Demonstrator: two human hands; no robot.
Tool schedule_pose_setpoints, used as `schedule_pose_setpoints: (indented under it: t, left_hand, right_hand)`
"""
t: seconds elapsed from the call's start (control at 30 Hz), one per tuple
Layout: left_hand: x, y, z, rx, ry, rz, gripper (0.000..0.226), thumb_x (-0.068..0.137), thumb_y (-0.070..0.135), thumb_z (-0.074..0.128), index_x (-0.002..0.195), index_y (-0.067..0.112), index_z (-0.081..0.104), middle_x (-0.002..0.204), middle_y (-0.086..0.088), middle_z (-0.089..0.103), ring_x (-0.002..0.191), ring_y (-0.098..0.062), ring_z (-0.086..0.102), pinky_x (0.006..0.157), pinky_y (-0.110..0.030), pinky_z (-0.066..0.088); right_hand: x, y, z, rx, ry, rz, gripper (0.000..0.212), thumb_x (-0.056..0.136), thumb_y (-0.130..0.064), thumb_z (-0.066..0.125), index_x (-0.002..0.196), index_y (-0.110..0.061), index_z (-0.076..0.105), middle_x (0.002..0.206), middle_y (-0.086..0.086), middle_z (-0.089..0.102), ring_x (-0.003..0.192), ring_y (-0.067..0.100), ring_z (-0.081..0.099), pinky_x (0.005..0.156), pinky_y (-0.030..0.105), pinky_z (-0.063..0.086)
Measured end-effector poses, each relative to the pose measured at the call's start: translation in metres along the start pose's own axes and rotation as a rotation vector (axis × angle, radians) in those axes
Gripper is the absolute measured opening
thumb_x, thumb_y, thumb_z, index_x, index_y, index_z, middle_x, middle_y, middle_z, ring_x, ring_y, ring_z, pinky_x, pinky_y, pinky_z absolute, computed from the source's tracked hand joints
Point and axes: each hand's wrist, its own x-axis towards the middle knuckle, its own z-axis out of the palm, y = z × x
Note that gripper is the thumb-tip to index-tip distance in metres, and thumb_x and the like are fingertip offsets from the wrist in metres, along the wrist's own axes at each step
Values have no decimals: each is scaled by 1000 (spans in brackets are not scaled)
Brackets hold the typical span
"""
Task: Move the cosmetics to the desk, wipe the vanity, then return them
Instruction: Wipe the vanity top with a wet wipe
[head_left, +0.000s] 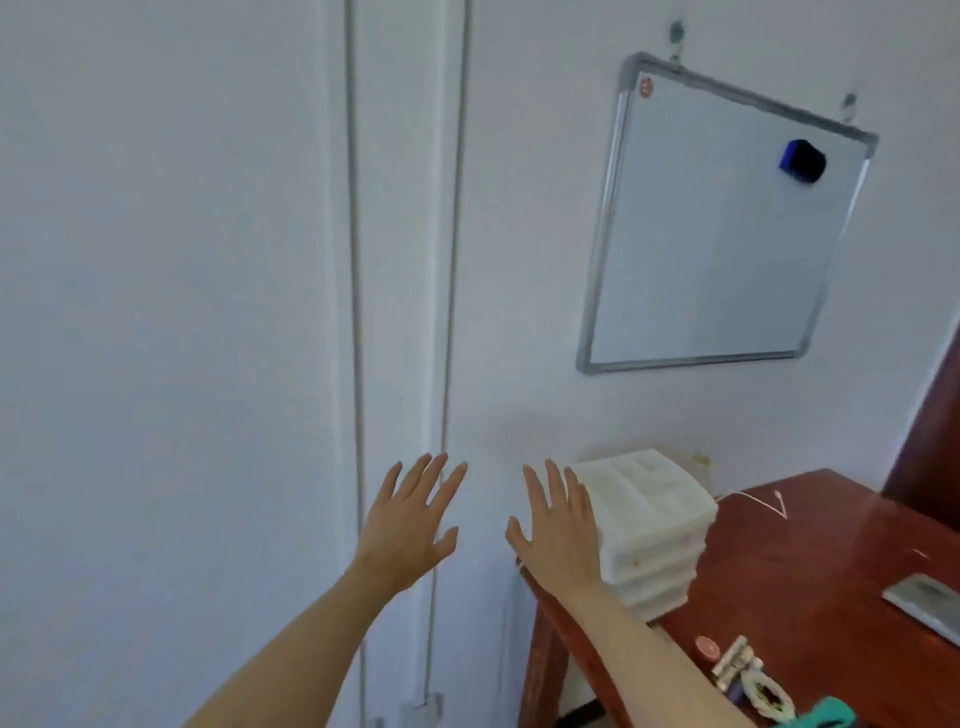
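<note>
Both hands are spread flat and hold nothing, the left hand (410, 519) at seven o'clock, the right hand (558, 525) just right of it. Best lower them toward the red-brown table (810, 571) at four o'clock. There stands a white, ridged drawer organizer (649, 525); small cosmetics (737, 670), blurred, lie at five o'clock.

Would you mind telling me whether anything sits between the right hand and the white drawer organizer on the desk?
Nothing visible does. The open right hand hovers just left of the white drawer organizer at the corner of the red-brown desk, with no object between them.
</note>
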Motion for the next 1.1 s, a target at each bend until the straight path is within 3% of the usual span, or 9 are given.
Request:
schedule_pose_setpoints:
  t: [0.4,0.8,1.1]
  left_hand:
    - [-225,-261,-126,361,-119,-560,67,81,50,30,140,18,32,136,-10,51,122,-27,51,100,-50,39]
    - [-417,-398,-217,621,-179,-1044,67,79,51,31,137,18,35,133,-10,54,119,-28,53,96,-50,42]
    - [-500,-479,-266,802,-141,-1357,65,73,44,38,131,15,39,125,-12,58,114,-29,56,92,-50,45]
  right_hand:
    - [36,-380,25,401,24,-572,59,81,-44,39,131,-15,49,137,15,49,128,38,42,103,49,36]
    - [0,-691,31,722,-50,-1069,57,80,-44,39,129,-17,50,136,13,51,127,34,45,100,46,39]
    - [1,-875,29,924,-57,-1375,54,77,-38,42,126,-17,51,133,14,53,126,34,46,97,45,46]
